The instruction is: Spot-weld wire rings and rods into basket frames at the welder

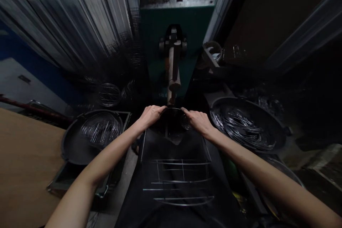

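Observation:
My left hand and my right hand reach forward to the front of a green spot welder. Between their fingertips runs a thin, slightly curved metal wire, gripped at each side. It lies just below the tip of the welder's electrode arm; whether the two touch, I cannot tell. What else belongs to the wire below is lost in the dark. On my dark-covered lap rests a wire grid of straight and curved rods.
To the left, a round black pan holds bent wire pieces. A second black pan on the right carries a heap of wire rings. A round wire rack stands behind the left pan. Brown board fills the left edge.

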Tool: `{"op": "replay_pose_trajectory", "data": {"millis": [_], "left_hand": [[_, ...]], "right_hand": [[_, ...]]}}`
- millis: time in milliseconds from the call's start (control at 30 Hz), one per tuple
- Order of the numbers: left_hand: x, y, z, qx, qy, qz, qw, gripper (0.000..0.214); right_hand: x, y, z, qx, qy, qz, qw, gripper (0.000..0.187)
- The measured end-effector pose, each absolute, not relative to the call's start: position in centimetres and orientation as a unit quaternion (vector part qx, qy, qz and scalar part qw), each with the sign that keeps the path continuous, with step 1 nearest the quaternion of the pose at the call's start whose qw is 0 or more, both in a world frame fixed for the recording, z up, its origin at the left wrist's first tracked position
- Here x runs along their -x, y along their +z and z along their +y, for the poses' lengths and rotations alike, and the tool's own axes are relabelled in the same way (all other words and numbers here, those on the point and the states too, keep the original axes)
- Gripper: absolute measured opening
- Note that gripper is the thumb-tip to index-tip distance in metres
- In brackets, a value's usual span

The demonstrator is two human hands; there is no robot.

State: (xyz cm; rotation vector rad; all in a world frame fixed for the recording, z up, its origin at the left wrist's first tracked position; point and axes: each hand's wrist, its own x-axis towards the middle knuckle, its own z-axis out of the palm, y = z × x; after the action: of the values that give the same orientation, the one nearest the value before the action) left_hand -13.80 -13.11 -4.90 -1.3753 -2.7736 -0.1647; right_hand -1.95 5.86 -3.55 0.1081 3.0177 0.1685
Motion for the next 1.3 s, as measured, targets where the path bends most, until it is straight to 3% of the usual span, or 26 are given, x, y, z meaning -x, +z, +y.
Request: {"op": "replay_pose_trajectory", "data": {"millis": [933,1167,1300], "left_hand": [[14.3,-4.8,-12.3,0.410,-0.023,-0.910,0.056,0.039],[14.8,-4.8,-12.7,0.404,-0.079,-0.911,0.035,0.031],[15.4,-4.7,-13.3,0.407,-0.153,-0.900,-0.032,0.030]], "right_hand": [[4.1,-3.1,6.8,-0.052,0.027,0.998,0.031,0.049],[4.4,-3.6,6.8,-0.061,0.004,0.998,0.016,0.034],[4.6,-4.0,7.2,-0.079,-0.027,0.997,-0.001,0.039]]}}
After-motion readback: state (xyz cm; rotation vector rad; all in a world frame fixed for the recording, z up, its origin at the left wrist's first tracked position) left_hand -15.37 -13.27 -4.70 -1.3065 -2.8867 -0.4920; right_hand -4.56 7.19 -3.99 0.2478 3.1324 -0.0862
